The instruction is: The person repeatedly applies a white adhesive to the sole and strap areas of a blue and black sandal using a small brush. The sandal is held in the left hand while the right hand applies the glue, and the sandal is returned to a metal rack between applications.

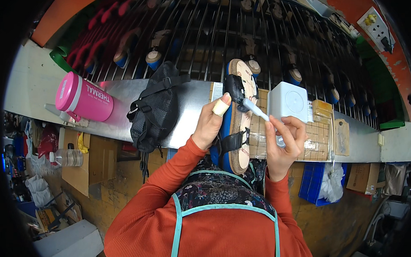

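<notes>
Nearest the camera: red top (226, 240), with a dark patterned apron (226, 196) edged in teal. Held tilted over the near edge of the worktop (124, 91), around mid-length: blue-soled sandal (242, 125) with two black straps. Gripped along its left side by the left hand (208, 127), thumb wrapped in a beige band (220, 108) and pressed near the upper strap (234, 86); other fingers hidden behind the sole, spread or together impossible to tell. Pinched between fingertips of the right hand (285, 147), remaining fingers bent: brush (257, 110) with a pale handle, bristles at the upper strap. Right of the sandal, toward the worktop's far edge: pale container (288, 99), with a yellow block (322, 108) just beside. Left of the sandal: black bag (156, 111). At the worktop's left end: pink flask (91, 100). Beyond the far edge: metal rods (216, 38) bearing further sandals (154, 56). Below the near edge, toward the right corner: blue crate (308, 179).
</notes>
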Motion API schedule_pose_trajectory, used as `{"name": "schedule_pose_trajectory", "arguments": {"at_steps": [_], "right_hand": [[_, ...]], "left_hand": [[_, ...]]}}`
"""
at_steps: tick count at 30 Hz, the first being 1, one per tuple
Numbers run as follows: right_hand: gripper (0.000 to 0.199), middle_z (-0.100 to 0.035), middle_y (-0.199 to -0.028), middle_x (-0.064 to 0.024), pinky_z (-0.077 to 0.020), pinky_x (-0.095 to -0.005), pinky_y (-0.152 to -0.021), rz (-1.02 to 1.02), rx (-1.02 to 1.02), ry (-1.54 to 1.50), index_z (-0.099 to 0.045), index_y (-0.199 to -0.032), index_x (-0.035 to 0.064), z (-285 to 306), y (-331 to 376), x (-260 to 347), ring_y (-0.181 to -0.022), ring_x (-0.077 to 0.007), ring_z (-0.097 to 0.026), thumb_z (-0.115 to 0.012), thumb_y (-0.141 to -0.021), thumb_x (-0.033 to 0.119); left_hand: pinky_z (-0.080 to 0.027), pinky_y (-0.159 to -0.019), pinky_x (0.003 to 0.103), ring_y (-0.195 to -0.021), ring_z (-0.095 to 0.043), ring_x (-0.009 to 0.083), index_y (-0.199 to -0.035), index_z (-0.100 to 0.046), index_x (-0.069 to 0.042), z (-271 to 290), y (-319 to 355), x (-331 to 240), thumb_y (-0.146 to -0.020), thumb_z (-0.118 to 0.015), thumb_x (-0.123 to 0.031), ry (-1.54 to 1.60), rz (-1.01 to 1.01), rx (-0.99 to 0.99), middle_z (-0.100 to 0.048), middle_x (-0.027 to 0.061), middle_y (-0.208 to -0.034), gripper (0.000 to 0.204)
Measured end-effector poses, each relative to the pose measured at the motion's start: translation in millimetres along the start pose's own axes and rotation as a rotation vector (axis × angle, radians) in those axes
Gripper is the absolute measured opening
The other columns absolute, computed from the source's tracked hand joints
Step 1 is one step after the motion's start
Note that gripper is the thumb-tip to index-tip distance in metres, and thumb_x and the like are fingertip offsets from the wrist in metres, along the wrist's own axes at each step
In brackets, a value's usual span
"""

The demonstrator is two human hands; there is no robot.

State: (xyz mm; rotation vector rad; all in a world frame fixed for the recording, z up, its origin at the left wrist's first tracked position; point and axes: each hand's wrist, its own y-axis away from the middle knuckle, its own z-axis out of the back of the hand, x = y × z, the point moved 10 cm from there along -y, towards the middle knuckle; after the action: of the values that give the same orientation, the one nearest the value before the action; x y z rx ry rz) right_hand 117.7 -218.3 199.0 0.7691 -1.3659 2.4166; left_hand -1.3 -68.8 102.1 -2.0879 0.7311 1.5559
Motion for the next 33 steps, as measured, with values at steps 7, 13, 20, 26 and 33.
{"name": "schedule_pose_trajectory", "arguments": {"at_steps": [7, 13, 20, 26, 33], "right_hand": [[0.025, -0.061, -0.095, -0.003, -0.0315, -0.0303, -0.079, 0.133, -0.125, 0.061, -0.076, -0.093, 0.0116, 5.5, -3.4, 8.0, -0.078, -0.0144, -0.054, -0.082, -0.069, 0.008], [0.024, -0.061, -0.091, -0.0035, -0.0331, -0.0291, -0.075, -0.007, 0.02, -0.183, -0.076, -0.092, 0.0102, -9.6, 3.7, -15.1, -0.076, -0.0144, -0.053, -0.082, -0.069, 0.007], [0.022, -0.061, -0.088, -0.0032, -0.0328, -0.0291, -0.075, -0.001, 0.091, -0.176, -0.075, -0.089, 0.0092, -10.6, 8.9, -16.4, -0.073, -0.0141, -0.051, -0.081, -0.068, 0.007], [0.022, -0.06, -0.087, -0.0023, -0.0341, -0.0287, -0.072, 0.014, 0.202, -0.172, -0.075, -0.088, 0.0092, -10.8, 5.1, -16.0, -0.072, -0.0132, -0.05, -0.081, -0.068, 0.007], [0.021, -0.06, -0.087, -0.0022, -0.0356, -0.0292, -0.072, -0.002, 0.234, -0.22, -0.075, -0.087, 0.009, -9.3, 6.0, -18.8, -0.075, -0.0139, -0.051, -0.081, -0.067, 0.007]], "left_hand": [[-0.047, -0.073, 0.022, -0.08, -0.057, 0.0066, -0.108, -0.063, 0.005, 5.0, 0.7, -4.4, -0.096, -0.053, -0.049, -0.001, 0.017, 0.006, -0.065, 0.0033, -0.09, 0.056], [-0.048, -0.077, 0.022, -0.085, -0.059, 0.0074, -0.116, -0.06, 0.007, 5.7, -5.5, -2.6, -0.095, -0.054, -0.048, 0.109, 0.025, 0.01, -0.065, 0.0054, -0.097, 0.058], [-0.048, -0.076, 0.023, -0.085, -0.058, 0.0074, -0.114, -0.061, 0.007, 12.0, -9.7, -10.8, -0.095, -0.055, -0.047, 0.086, -0.014, -0.049, -0.065, 0.0056, -0.096, 0.058], [-0.047, -0.074, 0.022, -0.083, -0.057, 0.0069, -0.109, -0.063, 0.008, 17.1, -17.6, -21.9, -0.094, -0.057, -0.046, 0.017, -0.083, -0.077, -0.065, 0.0049, -0.093, 0.056], [-0.047, -0.073, 0.022, -0.081, -0.056, 0.0062, -0.108, -0.063, 0.008, 15.8, -25.0, -31.0, -0.094, -0.057, -0.046, -0.024, -0.15, -0.056, -0.065, 0.0042, -0.09, 0.056]]}}
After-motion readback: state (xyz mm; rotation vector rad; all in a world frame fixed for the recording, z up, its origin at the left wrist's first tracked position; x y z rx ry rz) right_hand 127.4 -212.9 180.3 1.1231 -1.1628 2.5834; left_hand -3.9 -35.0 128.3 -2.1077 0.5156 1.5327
